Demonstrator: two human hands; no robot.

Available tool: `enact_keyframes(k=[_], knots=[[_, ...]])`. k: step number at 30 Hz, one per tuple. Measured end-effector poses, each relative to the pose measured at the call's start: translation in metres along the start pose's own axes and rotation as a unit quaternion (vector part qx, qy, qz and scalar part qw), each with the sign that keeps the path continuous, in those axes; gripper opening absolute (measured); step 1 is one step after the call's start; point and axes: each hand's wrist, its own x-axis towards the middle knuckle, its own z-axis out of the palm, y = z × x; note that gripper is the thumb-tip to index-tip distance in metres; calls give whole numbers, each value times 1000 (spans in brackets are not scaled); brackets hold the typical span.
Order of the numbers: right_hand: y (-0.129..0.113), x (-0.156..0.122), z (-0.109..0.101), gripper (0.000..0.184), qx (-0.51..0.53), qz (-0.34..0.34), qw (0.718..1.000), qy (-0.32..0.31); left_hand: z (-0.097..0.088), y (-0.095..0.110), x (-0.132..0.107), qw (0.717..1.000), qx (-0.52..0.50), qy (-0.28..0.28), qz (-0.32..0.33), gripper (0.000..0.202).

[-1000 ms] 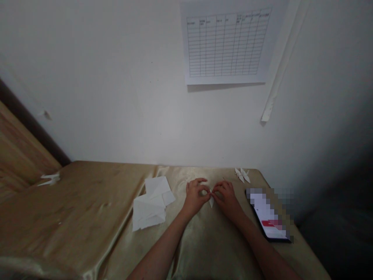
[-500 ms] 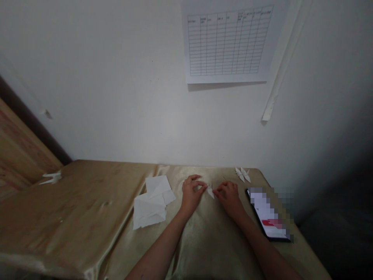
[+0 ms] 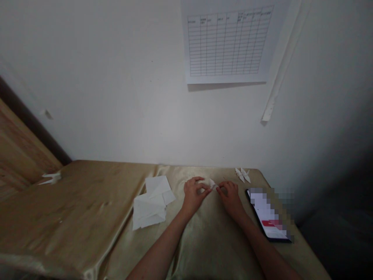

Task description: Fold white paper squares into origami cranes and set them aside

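Observation:
A small white piece of origami paper (image 3: 212, 183), folded to pointed tips, is held just above the gold cloth between my two hands. My left hand (image 3: 192, 193) pinches its left side between thumb and index finger, with the other fingers curved above. My right hand (image 3: 230, 194) is closed in a pinch at the paper's right edge. The fingertips cover part of the folds. Beyond my right hand, two folded white paper figures (image 3: 243, 175), shaped like cranes, lie side by side near the back of the table.
Several white paper sheets (image 3: 150, 210) overlap left of my left arm. A phone (image 3: 269, 217) with its screen lit lies to the right. The gold tablecloth (image 3: 87, 202) has wrinkles. A white object (image 3: 52, 178) rests at the far left. A printed table (image 3: 227, 46) hangs on the wall.
The folded paper has turned: its pointed tip faced down toward me and now points up and away. My left hand has shifted slightly right; both hands still pinch the paper.

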Motion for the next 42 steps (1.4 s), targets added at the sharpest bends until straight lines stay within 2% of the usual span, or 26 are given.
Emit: enact_keyframes(k=[3, 9, 13, 16, 21, 26, 34, 42], knots=[[1, 1, -4, 29, 8, 17, 1000, -2, -1, -1, 1, 999, 30, -15, -5, 9], [0, 3, -8, 18, 22, 14, 998, -55, -3, -1, 0, 999, 49, -22, -5, 35], [0, 3, -7, 11, 42, 7, 996, -82, 0, 1, -3, 997, 52, -61, -17, 18], [-1, 1, -5, 13, 48, 3, 996, -80, 1, 1, -4, 997, 35, -62, -23, 8], [-2, -1, -2, 15, 40, -11, 996, -77, -3, 2, -3, 997, 31, -64, -35, 7], [0, -1, -1, 10, 16, -24, 997, -70, -5, 7, -3, 992, 57, -90, -69, 11], [0, -3, -2, 12, 17, -15, 996, -88, -7, 8, -1, 986, 58, -132, -77, 6], [1, -2, -2, 13, 16, 0, 994, -104, -14, 10, 1, 988, 44, -129, -77, 8]])
